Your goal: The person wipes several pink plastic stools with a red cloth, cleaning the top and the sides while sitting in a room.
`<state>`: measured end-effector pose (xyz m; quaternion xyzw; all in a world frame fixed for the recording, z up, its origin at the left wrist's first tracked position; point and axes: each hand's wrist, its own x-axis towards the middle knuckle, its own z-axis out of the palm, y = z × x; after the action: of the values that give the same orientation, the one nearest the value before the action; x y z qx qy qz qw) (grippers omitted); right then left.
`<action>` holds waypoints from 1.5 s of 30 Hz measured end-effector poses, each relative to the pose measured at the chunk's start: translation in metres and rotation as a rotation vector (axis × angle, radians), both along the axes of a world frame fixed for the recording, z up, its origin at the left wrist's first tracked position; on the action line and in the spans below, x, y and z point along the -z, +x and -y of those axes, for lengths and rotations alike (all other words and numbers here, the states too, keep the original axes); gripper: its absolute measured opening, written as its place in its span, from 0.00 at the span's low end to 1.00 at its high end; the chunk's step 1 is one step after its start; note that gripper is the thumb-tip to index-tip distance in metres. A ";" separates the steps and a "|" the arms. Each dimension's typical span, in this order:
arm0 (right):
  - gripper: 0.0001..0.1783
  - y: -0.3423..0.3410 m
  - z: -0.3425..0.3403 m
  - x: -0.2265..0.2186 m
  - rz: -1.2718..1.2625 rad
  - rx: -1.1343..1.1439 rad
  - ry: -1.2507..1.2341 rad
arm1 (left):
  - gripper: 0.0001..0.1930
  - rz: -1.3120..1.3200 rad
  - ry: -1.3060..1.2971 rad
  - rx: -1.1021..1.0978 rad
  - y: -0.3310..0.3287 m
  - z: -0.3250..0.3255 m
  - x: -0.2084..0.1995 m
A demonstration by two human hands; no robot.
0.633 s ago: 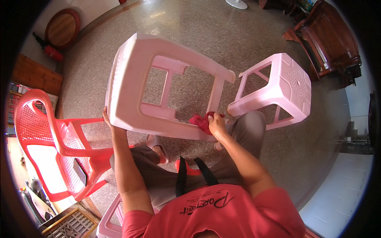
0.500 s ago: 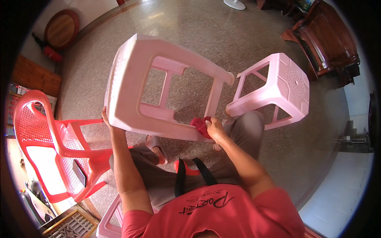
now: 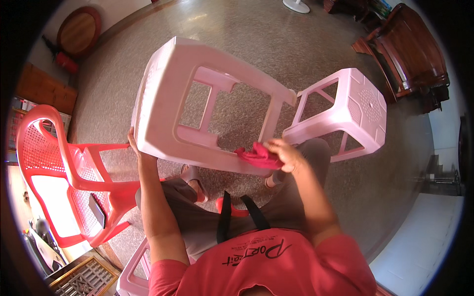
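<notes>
A pale pink plastic stool [image 3: 165, 118] is tipped on its side in front of me, its seat facing left and its legs pointing right. My left hand [image 3: 137, 144] grips the near edge of the seat, with part of the fingers hidden behind it. A crumpled red cloth [image 3: 261, 157] lies against the near leg. My right hand [image 3: 285, 153] is closed on this cloth, close to the leg's lower end.
A second pink stool [image 3: 368, 111] lies tipped to the right. On the left stands a red plastic armchair [image 3: 81, 182] with a dark phone-like slab [image 3: 97, 210] on its seat. Dark wooden furniture [image 3: 412, 54] is at the far right; a white round base [image 3: 296, 6] stands beyond.
My right hand has shifted a little to the right and the cloth has spread out along the leg. The held stool has tilted slightly, its legs' ends moving right.
</notes>
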<state>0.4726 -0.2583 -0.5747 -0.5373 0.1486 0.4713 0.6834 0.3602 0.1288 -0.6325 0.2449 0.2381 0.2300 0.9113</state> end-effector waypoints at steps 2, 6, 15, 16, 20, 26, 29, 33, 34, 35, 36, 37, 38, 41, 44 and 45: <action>0.10 0.024 0.003 -0.008 0.097 0.133 0.155 | 0.32 -0.079 -0.004 -0.061 0.003 0.008 -0.008; 0.10 0.082 -0.005 -0.007 0.244 0.326 0.252 | 0.33 -0.096 -0.028 -0.071 0.000 0.015 -0.018; 0.16 0.100 -0.040 0.101 1.079 0.078 -0.660 | 0.33 -0.183 -0.069 -0.178 0.006 0.020 -0.024; 0.16 0.088 -0.042 0.098 1.059 0.032 -0.687 | 0.33 -0.186 -0.058 -0.187 0.005 0.021 -0.026; 0.16 0.070 -0.039 0.096 1.019 -0.038 -0.681 | 0.26 -0.215 -0.150 -0.234 0.002 0.015 -0.027; 0.14 0.036 -0.033 0.103 1.105 -0.108 -0.732 | 0.31 -0.259 -0.171 -0.280 0.005 0.015 -0.025; 0.13 0.017 -0.041 0.108 1.069 -0.021 -0.783 | 0.26 -0.309 -0.195 -0.316 0.008 0.018 -0.031; 0.13 -0.011 -0.058 0.112 1.083 0.111 -0.640 | 0.27 -0.296 -0.195 -0.327 0.008 0.019 -0.030; 0.12 -0.020 -0.067 0.104 1.105 0.117 -0.598 | 0.27 -0.316 -0.203 -0.350 0.006 0.018 -0.032; 0.12 -0.029 -0.076 0.093 1.127 0.127 -0.562 | 0.27 -0.335 -0.213 -0.367 0.006 0.019 -0.034; 0.11 -0.037 -0.083 0.086 1.107 0.072 -0.505 | 0.27 -0.334 -0.216 -0.369 0.006 0.019 -0.034; 0.11 -0.044 -0.090 0.082 1.086 0.019 -0.450 | 0.27 -0.335 -0.224 -0.382 0.007 0.020 -0.034; 0.10 -0.051 -0.095 0.085 1.123 -0.050 -0.396 | 0.27 -0.337 -0.235 -0.397 0.008 0.021 -0.033; 0.07 -0.064 -0.111 0.082 1.293 -0.032 -0.231 | 0.27 -0.326 -0.224 -0.390 0.012 0.027 -0.042; 0.08 -0.065 -0.117 0.054 1.146 -0.004 -0.190 | 0.27 -0.316 -0.200 -0.377 0.006 0.024 -0.040; 0.08 -0.062 -0.118 0.041 1.110 0.022 -0.150 | 0.27 -0.317 -0.204 -0.382 0.004 0.022 -0.039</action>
<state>0.4106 -0.1399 -0.6153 -0.7505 -0.1946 0.0985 0.6238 0.3641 0.1069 -0.5939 0.1355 0.4417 0.3314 0.8226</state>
